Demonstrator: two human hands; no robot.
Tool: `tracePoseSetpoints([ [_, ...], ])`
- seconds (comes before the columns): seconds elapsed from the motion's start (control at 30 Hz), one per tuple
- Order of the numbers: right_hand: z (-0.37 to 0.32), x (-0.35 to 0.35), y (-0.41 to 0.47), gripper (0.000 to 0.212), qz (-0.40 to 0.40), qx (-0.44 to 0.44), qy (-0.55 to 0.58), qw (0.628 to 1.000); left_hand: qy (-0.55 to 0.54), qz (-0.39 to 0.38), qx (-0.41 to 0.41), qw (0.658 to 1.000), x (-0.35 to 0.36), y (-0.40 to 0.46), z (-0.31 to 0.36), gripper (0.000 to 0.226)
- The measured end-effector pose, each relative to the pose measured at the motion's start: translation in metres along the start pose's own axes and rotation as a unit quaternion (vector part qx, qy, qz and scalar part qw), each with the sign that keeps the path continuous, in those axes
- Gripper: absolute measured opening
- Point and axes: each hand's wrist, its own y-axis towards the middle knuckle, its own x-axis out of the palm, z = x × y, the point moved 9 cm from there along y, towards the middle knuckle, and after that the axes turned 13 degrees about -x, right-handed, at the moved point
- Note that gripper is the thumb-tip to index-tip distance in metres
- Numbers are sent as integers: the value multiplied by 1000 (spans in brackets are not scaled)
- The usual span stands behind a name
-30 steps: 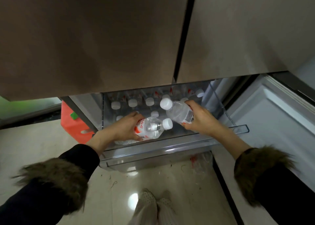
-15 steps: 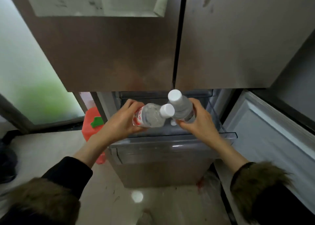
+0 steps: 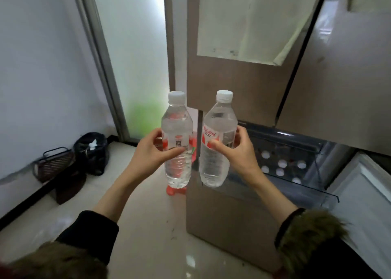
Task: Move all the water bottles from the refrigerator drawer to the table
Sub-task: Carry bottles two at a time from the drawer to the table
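Two water bottles up in the air, both upright, white caps on top, side by side but apart. The left bottle [image 3: 177, 139] sits in the left hand [image 3: 151, 154], fingers [image 3: 173, 151] wrapped around its red label. The right bottle [image 3: 218, 139] is gripped the same way by the right hand [image 3: 239, 154], thumb across the label. Behind and below them to the right, the refrigerator drawer [image 3: 296, 164] stands pulled open, more white bottle caps [image 3: 281, 163] showing inside. A dark bag [image 3: 92, 151] slumps on the floor at the left wall.
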Motion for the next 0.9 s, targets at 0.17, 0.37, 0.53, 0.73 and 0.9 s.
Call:
tracePoseSetpoints([
  [0.17,-36,119,-14,45,-123,6,56,991,-10,77,-43,996,-98,-57,-41,41],
  [0.37,-80,296,-56,28,-265,15,119,957,-51,173,-95,979,-236,-135,-105,43],
  [0.53,-127,454,-106,35,-375,6,146,915,-61,260,-148,952,-367,-208,-173,45],
  [0.73,-166,611,-162,41,-522,-5,146,841,-77,341,-202,915,-492,-283,-237,36],
  [0.9,-182,713,-181,37,-571,-11,154,806,-86,387,-231,888,-574,-311,-284,38],
])
